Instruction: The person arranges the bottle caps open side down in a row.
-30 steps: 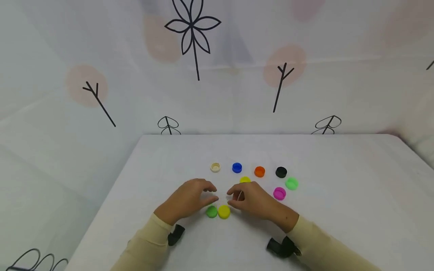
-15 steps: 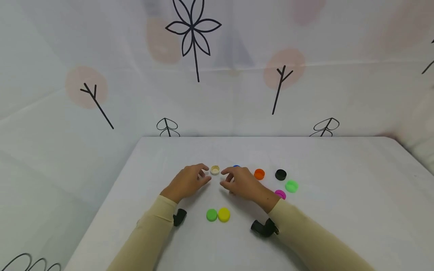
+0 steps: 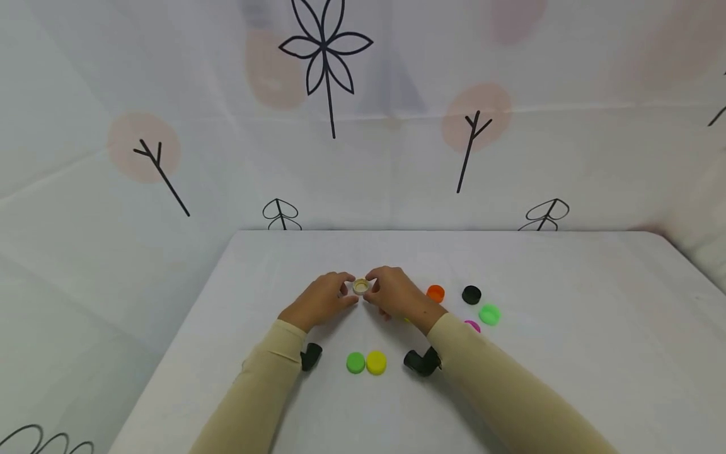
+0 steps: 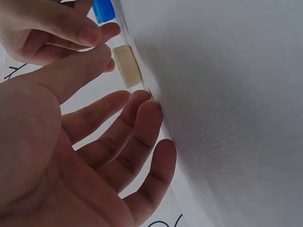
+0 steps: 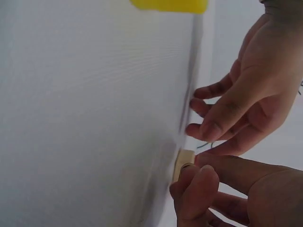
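Note:
A small beige bottle cap (image 3: pixel 360 287) lies on the white table, its hollow side up. Thumb and fingers of my left hand (image 3: pixel 322 299) curve loosely around its left side. From the right, my right hand (image 3: pixel 399 293) has its thumb and index fingertips right at the cap's edge. The left wrist view shows the cap's side wall (image 4: pixel 127 67) with a gap to the nearby fingertips. In the right wrist view, the right fingers partly cover the cap (image 5: pixel 184 160). A blue cap (image 4: pixel 104 10) stands beyond the right hand, hidden in the head view.
Orange (image 3: pixel 435 294), black (image 3: pixel 471 294) and light green (image 3: pixel 490 314) caps lie to the right. A pink cap (image 3: pixel 472 325) is partly covered by the right sleeve. Nearer me, a green cap (image 3: pixel 355 362) and a yellow cap (image 3: pixel 376 362) sit side by side between the forearms.
Both hands have moved away from me, from near the green and yellow caps to the beige cap, and closed in around it. The right hand now covers the blue cap.

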A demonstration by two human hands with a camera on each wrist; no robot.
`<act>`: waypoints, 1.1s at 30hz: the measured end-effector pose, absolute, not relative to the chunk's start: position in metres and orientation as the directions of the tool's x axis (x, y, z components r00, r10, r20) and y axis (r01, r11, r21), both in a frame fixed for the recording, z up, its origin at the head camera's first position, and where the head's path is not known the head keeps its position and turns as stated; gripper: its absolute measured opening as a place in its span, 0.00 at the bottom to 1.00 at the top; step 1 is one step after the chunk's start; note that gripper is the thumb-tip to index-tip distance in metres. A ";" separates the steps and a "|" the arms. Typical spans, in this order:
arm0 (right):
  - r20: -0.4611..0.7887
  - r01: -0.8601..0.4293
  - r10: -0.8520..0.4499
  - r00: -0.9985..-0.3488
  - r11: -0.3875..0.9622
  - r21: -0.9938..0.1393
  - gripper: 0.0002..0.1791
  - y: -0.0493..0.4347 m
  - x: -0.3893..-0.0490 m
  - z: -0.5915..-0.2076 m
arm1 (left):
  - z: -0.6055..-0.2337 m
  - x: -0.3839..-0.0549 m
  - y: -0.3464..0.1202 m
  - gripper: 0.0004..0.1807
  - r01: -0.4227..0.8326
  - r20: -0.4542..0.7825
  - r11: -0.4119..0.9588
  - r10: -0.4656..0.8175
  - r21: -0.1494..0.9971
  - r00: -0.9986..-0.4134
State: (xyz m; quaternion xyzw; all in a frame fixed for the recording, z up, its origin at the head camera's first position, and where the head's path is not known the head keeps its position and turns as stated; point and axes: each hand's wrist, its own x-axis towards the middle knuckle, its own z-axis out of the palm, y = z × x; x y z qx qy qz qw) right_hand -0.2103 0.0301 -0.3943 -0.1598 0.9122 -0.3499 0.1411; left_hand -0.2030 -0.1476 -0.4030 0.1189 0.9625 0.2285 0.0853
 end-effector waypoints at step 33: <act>-0.140 -0.202 -0.365 -0.921 0.751 -0.629 0.15 0.013 -0.224 -0.402 | -0.411 -0.204 -0.154 0.20 0.197 -0.093 0.832 0.283 0.518 -0.954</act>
